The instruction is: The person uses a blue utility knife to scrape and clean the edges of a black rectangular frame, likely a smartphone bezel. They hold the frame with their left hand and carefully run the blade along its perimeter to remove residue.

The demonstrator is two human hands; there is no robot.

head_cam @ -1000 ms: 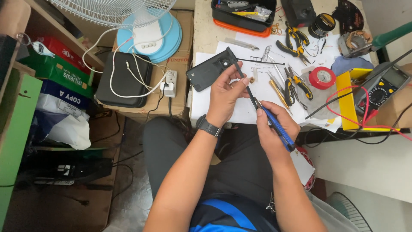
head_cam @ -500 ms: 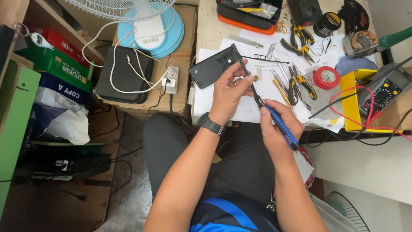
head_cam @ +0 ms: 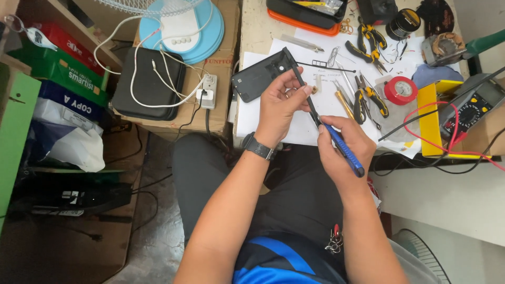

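The right hand (head_cam: 344,144) is closing around a blue-handled screwdriver (head_cam: 336,141), gripping the handle with the thumb on top while the dark shaft is running up and away toward the other hand; the left hand (head_cam: 279,108), wearing a dark watch (head_cam: 259,147) at the wrist, is sitting just beyond and to the left of the right one, its fingers curling shut on a thin dark strip (head_cam: 300,84) that the screwdriver tip is meeting between the thumb and fingertips; whether the tip is actually touching the strip is too small to tell. Both hands are hovering over the near edge of a sheet of white paper (head_cam: 252,118) lying on the table (head_cam: 252,31); just past the left hand, touching its knuckles or nearly so, a black phone back (head_cam: 258,78) is lying tilted on the paper. To the right of the left hand, small tools are resting on the paper: a pair of yellow-and-black pliers (head_cam: 371,97) and, just beyond them, a roll of red tape (head_cam: 401,90). Farther right of the right hand, a yellow-edged meter (head_cam: 471,113) is sitting with red leads (head_cam: 421,113) looping out from it. Far beyond the left hand, an orange-rimmed tray (head_cam: 307,18) is sitting at the back of the table; well off to the left, a light blue fan base (head_cam: 187,26) is standing on a cardboard box (head_cam: 221,68).
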